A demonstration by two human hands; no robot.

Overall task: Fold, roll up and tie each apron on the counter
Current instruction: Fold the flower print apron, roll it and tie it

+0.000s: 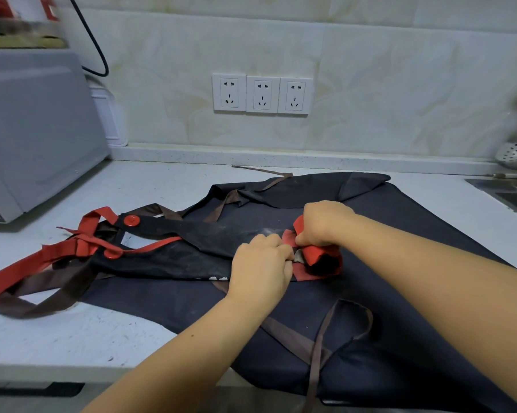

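Observation:
A black apron with red trim point(191, 242) lies folded into a long narrow strip across the counter, its red straps and red buttons spread out at the left. Its right end is rolled into a small red-and-black roll point(321, 259). My right hand point(325, 223) grips the top of that roll. My left hand point(261, 268) pinches the fabric at the roll's left side. Underneath lies a second, dark navy apron point(400, 263) with brown straps, spread flat and hanging over the front edge.
A grey microwave point(33, 129) stands at the left on the white counter point(102, 329). Three wall sockets point(262, 93) sit on the tiled wall behind. A sink edge point(507, 193) and a perforated metal utensil are at the far right.

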